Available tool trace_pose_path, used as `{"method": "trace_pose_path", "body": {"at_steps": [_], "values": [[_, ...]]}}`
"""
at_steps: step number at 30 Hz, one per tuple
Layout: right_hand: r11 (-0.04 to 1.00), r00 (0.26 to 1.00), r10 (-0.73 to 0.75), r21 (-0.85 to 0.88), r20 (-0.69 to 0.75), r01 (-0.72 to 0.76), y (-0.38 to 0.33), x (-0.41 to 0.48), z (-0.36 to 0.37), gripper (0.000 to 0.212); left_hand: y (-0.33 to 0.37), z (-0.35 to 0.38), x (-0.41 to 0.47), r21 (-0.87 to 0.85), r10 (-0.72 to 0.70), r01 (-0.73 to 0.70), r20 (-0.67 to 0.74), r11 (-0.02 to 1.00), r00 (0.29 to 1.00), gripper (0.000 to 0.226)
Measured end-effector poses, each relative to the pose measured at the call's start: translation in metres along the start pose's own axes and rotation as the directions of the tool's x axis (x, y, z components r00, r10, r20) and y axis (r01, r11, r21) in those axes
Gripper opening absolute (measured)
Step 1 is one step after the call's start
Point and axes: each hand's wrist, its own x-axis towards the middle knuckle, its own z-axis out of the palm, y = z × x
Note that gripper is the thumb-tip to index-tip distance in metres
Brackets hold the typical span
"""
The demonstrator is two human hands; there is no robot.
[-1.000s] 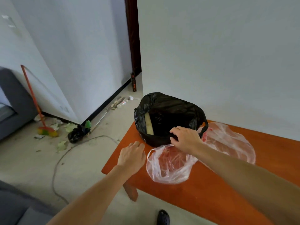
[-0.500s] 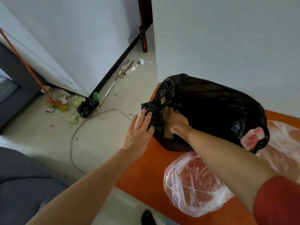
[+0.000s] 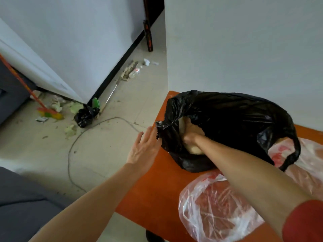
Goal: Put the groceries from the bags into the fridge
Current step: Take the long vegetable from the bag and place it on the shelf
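Black bag (image 3: 234, 119): stands at the desk's far left corner, against the white wall, mouth open toward the person; since half a second ago its rim has spread wider.
Right hand (image 3: 191, 132): deeper inside the black bag than before, wrist past the rim, resting on a pale item (image 3: 194, 149) lying in the bag.
Right grip: fingers curl down onto the pale item, but whether they have closed on it cannot be told.
Left hand (image 3: 146, 145): flat, fingers spread and holding nothing, fingertips touching the bag's outer left rim, much as in the earlier frame.
Clear bags: one (image 3: 215, 210) with red contents lies at the desk's near edge, under the right forearm; another (image 3: 311, 159) lies behind it toward the right edge, partly under the black bag's handle.
Desk (image 3: 153, 189): orange top, left edge over the tiled floor.
Floor: broom (image 3: 26, 86), small black bag (image 3: 83, 117), scraps and a cable (image 3: 73, 154) lie left of the desk, unchanged.
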Motion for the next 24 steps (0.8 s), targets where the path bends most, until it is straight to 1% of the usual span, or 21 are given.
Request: {"method": "trace_pose_path", "body": {"at_steps": [1,4,5,6,10,11,12,14,15,17,19,21,24], "values": [[1.000,1.000,0.001,-0.014,0.020,-0.001,0.004,-0.004,-0.013,0.088,0.000,-0.001,0.002,0.005,0.007,-0.007,0.008,1.000,1.000,0.055],[0.999,0.995,0.023,-0.050,0.094,-0.019,0.015,-0.019,-0.050,0.085,-0.001,-0.004,0.006,0.032,0.032,-0.032,0.011,0.999,0.999,0.047],[0.999,0.994,0.022,-0.045,0.110,-0.017,0.019,-0.026,-0.060,0.079,-0.001,-0.004,0.007,0.036,0.040,-0.041,0.016,0.999,0.999,0.045],[1.000,0.994,0.015,-0.024,0.111,-0.012,0.023,-0.032,-0.069,0.078,-0.001,-0.004,0.008,0.034,0.048,-0.049,0.026,0.998,0.999,0.045],[0.997,0.997,0.004,0.072,0.071,-0.009,0.041,-0.064,-0.101,0.098,0.004,-0.018,0.012,0.022,0.075,-0.076,0.046,0.997,0.996,0.039],[0.998,0.997,0.012,0.068,0.071,-0.017,0.045,-0.075,-0.108,0.102,0.005,-0.022,0.014,0.013,0.087,-0.087,0.041,0.996,0.995,0.036],[0.999,0.998,0.013,0.043,0.064,-0.016,0.051,-0.086,-0.112,0.106,0.007,-0.027,0.014,0.012,0.102,-0.102,0.023,0.995,0.995,0.033],[0.997,1.000,0.021,-0.079,0.007,-0.021,0.062,-0.114,-0.114,0.112,0.010,-0.040,0.015,0.001,0.151,-0.151,-0.019,0.989,0.988,0.027],[0.988,0.999,0.029,-0.149,-0.038,-0.034,0.066,-0.132,-0.112,0.108,0.011,-0.046,0.015,0.001,0.193,-0.193,-0.048,0.981,0.980,0.024],[0.968,0.991,0.043,-0.239,-0.129,-0.073,0.075,-0.165,-0.104,0.091,0.016,-0.056,0.017,0.008,0.289,-0.290,-0.123,0.957,0.949,0.023],[0.959,0.980,0.068,-0.258,-0.186,-0.116,0.083,-0.200,-0.094,0.082,0.024,-0.067,0.016,0.021,0.377,-0.381,-0.203,0.924,0.904,0.028],[0.953,0.968,0.090,-0.264,-0.233,-0.152,0.094,-0.237,-0.085,0.083,0.039,-0.081,0.014,0.024,0.453,-0.463,-0.262,0.886,0.852,0.036],[0.952,0.936,0.074,-0.255,-0.345,-0.169,0.112,-0.300,-0.074,0.090,0.074,-0.098,0.013,0.034,0.572,-0.585,-0.262,0.810,0.777,0.058]]}}
